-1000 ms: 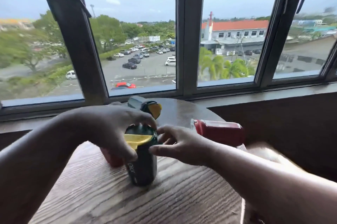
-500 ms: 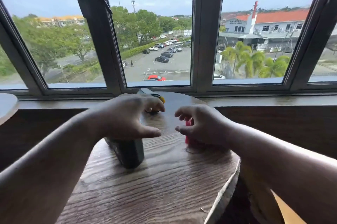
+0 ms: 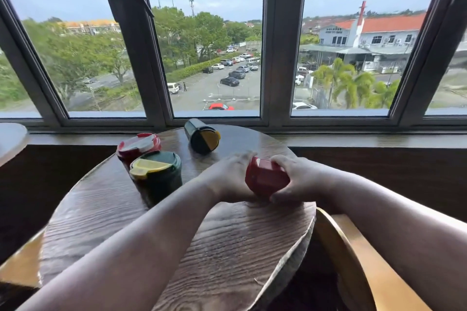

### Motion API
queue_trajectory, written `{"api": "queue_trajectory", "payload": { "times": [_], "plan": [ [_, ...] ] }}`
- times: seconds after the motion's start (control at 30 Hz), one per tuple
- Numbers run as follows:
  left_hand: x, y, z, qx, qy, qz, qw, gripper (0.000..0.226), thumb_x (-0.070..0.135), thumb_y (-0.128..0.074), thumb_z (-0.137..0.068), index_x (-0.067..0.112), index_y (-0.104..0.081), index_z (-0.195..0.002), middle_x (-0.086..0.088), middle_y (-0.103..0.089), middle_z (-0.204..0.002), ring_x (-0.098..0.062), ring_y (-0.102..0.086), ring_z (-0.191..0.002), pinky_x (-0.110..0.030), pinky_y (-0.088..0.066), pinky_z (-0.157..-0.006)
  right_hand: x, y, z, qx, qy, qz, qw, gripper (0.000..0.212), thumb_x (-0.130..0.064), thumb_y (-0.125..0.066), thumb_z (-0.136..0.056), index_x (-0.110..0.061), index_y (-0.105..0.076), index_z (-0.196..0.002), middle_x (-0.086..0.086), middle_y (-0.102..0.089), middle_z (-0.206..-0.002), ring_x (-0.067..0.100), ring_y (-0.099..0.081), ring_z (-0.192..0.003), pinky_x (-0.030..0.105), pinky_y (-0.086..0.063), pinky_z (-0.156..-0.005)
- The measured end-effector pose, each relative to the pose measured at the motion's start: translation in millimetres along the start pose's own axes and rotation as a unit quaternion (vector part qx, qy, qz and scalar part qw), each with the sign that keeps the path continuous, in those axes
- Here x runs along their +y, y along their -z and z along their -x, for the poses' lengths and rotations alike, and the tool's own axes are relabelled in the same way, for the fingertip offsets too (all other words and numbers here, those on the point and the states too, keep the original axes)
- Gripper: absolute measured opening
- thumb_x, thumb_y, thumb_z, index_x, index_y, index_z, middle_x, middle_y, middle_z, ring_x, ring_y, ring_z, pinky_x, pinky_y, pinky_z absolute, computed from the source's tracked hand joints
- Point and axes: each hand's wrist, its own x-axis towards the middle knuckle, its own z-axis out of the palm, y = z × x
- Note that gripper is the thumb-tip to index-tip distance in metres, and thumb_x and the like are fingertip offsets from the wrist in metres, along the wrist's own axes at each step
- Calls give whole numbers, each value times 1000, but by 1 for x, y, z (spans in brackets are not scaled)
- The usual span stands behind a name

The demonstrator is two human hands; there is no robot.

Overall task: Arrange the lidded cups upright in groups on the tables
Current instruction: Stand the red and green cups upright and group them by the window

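Head view: both hands, left hand [image 3: 231,179] and right hand [image 3: 294,179], clasp a glossy red plastic lidded cup [image 3: 265,179] just above the round grained wooden table [image 3: 227,247]. Four cups show: two red, two dark green with yellow lids; one green cup [image 3: 202,139] lies tipped, while a green cup [image 3: 156,174] and a red cup [image 3: 138,145] stand upright at the left.

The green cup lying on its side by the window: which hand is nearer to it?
Left. The left hand is just in front of the tipped green cup, apart from it. The right hand is farther off to the right. Both hands grip the red cup.
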Motion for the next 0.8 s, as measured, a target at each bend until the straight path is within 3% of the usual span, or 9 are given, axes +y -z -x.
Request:
{"api": "queue_trajectory", "payload": {
  "times": [0.13,0.23,0.3,0.37,0.43,0.5,0.63,0.7,0.8],
  "plan": [
    [-12,-8,-7,23,-3,61,998,72,35,-86,-62,17,-52,-123,-1,-63,-110,-18,-59,-100,-32,-49,-89,9,-6,-2,9,18,-22,1000,90,-45,-81,-67,-27,-37,-144,-1,-51,-133,17,-48,-121,30,-41,-102],
    [-23,-9,-7,35,-16,125,991,80,30,-92,-57,30,-50,-126,5,-61,-116,-11,-60,-107,-30,-51,-94,14,-7,2,38,44,-104,993,79,-35,-84,-66,-30,-46,-135,-3,-57,-120,13,-55,-107,25,-46,-89],
    [-26,-4,-4,69,-33,140,987,83,33,-92,-55,36,-50,-126,5,-57,-120,-9,-59,-111,-31,-52,-97,13,-8,3,43,62,-191,979,73,-29,-86,-62,-35,-49,-126,-3,-62,-109,13,-62,-93,33,-55,-78],
    [-22,8,2,101,-57,120,986,83,36,-92,-59,38,-48,-129,6,-51,-125,-8,-54,-113,-17,-45,-96,8,-10,2,37,76,-299,951,72,-26,-86,-57,-32,-51,-120,4,-65,-100,17,-65,-76,40,-58,-63],
    [-16,25,8,118,-78,82,987,83,36,-90,-64,39,-45,-134,7,-47,-130,-7,-47,-117,-11,-36,-95,0,-13,-5,48,90,-333,937,75,-35,-88,-52,-31,-53,-118,3,-67,-100,17,-67,-79,44,-60,-71],
    [-12,42,11,120,-81,39,989,86,40,-87,-65,41,-41,-137,7,-47,-136,-10,-46,-123,-21,-38,-102,-11,-16,-14,51,109,-333,935,74,-44,-87,-50,-35,-56,-116,-6,-69,-105,12,-67,-96,43,-57,-89],
    [-14,73,13,62,-46,-50,996,94,43,-84,-66,40,-32,-145,7,-45,-146,-14,-47,-128,-35,-42,-107,-38,-20,-26,16,141,-400,906,63,-34,-83,-61,-23,-60,-119,4,-70,-107,8,-64,-97,38,-53,-93],
    [-21,87,14,31,-38,-82,995,98,43,-86,-65,39,-31,-146,7,-48,-146,-14,-50,-126,-33,-43,-106,-45,-20,-30,-29,136,-475,869,59,-21,-75,-69,-12,-57,-124,12,-67,-109,14,-63,-98,40,-50,-96],
    [-32,98,15,-4,-20,-103,995,102,39,-90,-62,41,-31,-145,7,-52,-143,-11,-52,-122,-21,-42,-95,-54,-17,-34,-67,113,-540,831,53,-21,-65,-72,-15,-57,-124,5,-67,-110,17,-60,-105,40,-43,-101]
  ]
}}
